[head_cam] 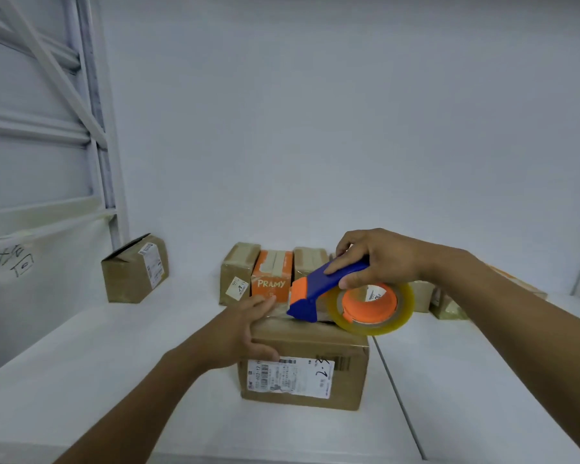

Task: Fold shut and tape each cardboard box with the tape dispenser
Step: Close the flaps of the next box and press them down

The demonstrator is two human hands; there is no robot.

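The box [303, 373] sits closed on the white table [114, 363], at about 4 o'clock from the left hand [245, 333] and 7 o'clock from the right hand [379, 256]. The dispenser [315, 296] lies over the box's far top edge with its blue nose down on the cardboard. Its clear tape roll [399, 316] juts past the box's right side.

At 10 o'clock from the box a lone carton [131, 272] stands beside a white rack [94, 128]. At 12 o'clock a row stands near the wall: a brown carton [238, 269], an orange carton [272, 276] marked PRAMY, and more to the right, partly hidden by the dispenser and right hand. A white label [288, 375] covers part of the box's front.

The left hand rests on the box's top left corner, with its fingers laid flat across the top and its thumb down the front by the label. The right hand's fingers wrap tight round the dispenser's blue handle.
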